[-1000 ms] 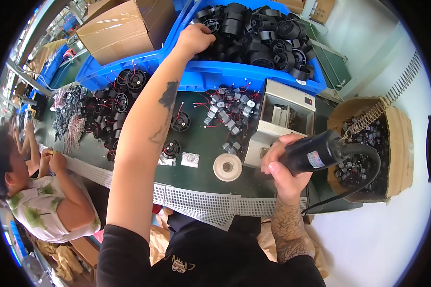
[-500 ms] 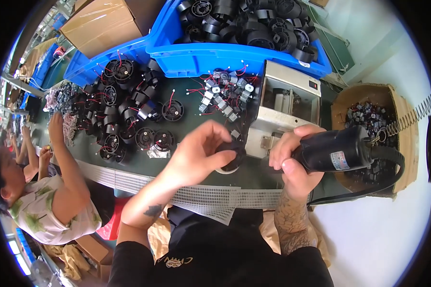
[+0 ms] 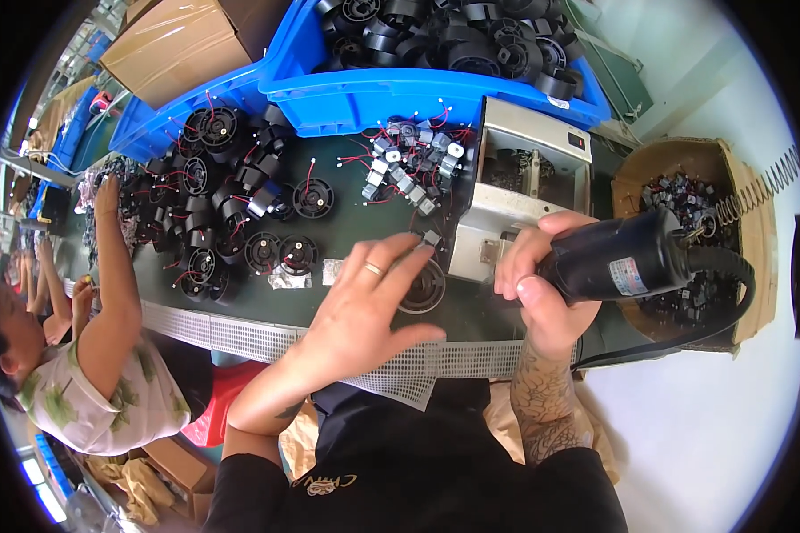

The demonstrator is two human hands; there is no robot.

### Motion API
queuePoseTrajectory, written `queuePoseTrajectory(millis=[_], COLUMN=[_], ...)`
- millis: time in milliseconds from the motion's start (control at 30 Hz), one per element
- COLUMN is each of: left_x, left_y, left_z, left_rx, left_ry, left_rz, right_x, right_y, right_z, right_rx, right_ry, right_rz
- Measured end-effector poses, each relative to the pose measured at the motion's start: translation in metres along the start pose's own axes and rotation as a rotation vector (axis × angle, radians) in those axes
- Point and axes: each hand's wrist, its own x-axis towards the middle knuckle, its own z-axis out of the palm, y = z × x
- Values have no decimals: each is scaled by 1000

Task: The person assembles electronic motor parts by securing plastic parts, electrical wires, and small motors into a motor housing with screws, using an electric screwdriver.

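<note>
Apparently, I was at the positioning step: my left hand (image 3: pixel 356 306), fingers spread and grasping nothing, hovered beside a black round housing (image 3: pixel 430 286) on the table (image 3: pixel 356 226); contact was unclear. My right hand (image 3: pixel 549 282) gripped a black power driver (image 3: pixel 596 268). The next move seemed to call for a steady housing. Beyond stood an open pale metal box (image 3: pixel 511 204), a cardboard box (image 3: pixel 760 231) of small grey parts, and a blue bin (image 3: pixel 373 102) heaped with black housings (image 3: pixel 498 53).

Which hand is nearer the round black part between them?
Left. The left hand is just left of the part, fingers by its rim; the right hand, gripping a black tool, is farther, to its right.
</note>
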Motion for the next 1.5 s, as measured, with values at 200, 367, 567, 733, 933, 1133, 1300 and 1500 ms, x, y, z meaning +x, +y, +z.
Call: queuePoseTrajectory(millis=[200,367,567,733,933,1133,1300,1500], left_x=[-16,-5,57,83,103,95,87,81], left_y=[23,-5,-74,-114,-113,-93,-72,-69], left_z=[-19,-26,-6,18,17,12,-5,-8], left_rx=[207,114,179,268,-197,-321,-589,-849], left_ry=[-93,82,205,336,417,518,419,387], left_rz=[-43,-223,-411,-389,-625,-543,-488,-331], right_x=[1,1,0,1,0,1,2,2], right_y=[0,-4,1,3,2,3,1,2], right_z=[-4,-1,-1,-3,-1,-4,-3,-5], right_rx=[14,47,32,11,22,13,17,-7], right_ry=[-38,-12,-18,-25,-15,-15,-21,-18], right_rz=[-11,-16,-23,-33,-19,-35,-28,-32])
